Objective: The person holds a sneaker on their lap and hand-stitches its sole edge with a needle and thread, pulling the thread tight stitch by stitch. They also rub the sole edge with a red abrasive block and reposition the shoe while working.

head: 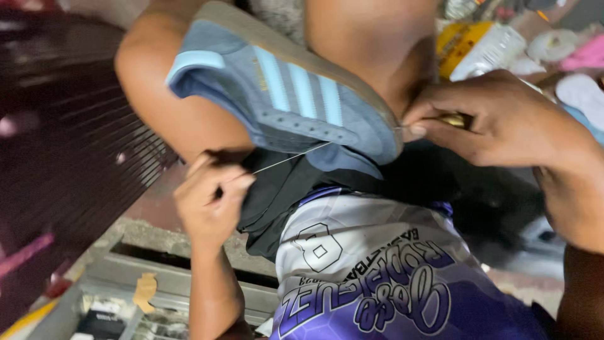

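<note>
A grey-blue sneaker [296, 94] with three pale blue stripes and a tan sole lies wedged between my knees, sole turned up and away. My right hand [497, 119] pinches a small brass-coloured tool [452, 119] at the shoe's toe edge. A thin white thread [292, 157] runs taut from the toe down to my left hand [211, 201], whose fingers are closed around the thread's end just below the shoe's heel side.
A purple and white jersey [384, 277] covers my lap. A yellow and white plastic container [478, 47] and pale shoe parts [579, 91] lie at the upper right. A dark slatted surface [69, 157] fills the left; a concrete ledge [157, 239] lies below.
</note>
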### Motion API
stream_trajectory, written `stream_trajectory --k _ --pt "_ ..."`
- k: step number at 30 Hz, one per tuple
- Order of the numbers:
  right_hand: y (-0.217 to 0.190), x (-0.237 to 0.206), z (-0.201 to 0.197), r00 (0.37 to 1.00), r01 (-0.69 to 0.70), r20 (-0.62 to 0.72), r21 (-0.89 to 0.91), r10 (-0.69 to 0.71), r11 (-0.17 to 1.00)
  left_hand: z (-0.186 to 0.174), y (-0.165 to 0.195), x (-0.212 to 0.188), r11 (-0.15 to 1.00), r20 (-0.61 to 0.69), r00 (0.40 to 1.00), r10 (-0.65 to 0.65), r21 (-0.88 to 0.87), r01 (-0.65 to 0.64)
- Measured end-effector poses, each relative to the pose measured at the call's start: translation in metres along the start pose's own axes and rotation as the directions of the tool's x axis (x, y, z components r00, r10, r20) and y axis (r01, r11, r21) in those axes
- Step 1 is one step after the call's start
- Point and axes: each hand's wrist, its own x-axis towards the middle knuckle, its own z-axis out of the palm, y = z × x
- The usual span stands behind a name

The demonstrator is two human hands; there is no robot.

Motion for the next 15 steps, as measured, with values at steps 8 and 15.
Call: stream_trajectory --k 8,15 --pt "0.011 -0.018 -0.001 0.993 0.108 -0.060 0.093 -0.103 0.990 0.025 0.012 0.021 0.268 0.240 0.906 -0.348 -0.901 0.342" --pt "0.003 -0.025 0.007 0.977 0.152 -0.146 -0.042 -0.156 0.988 0.060 0.028 0.052 0.996 0.357 0.934 0.005 0.078 -0.035"
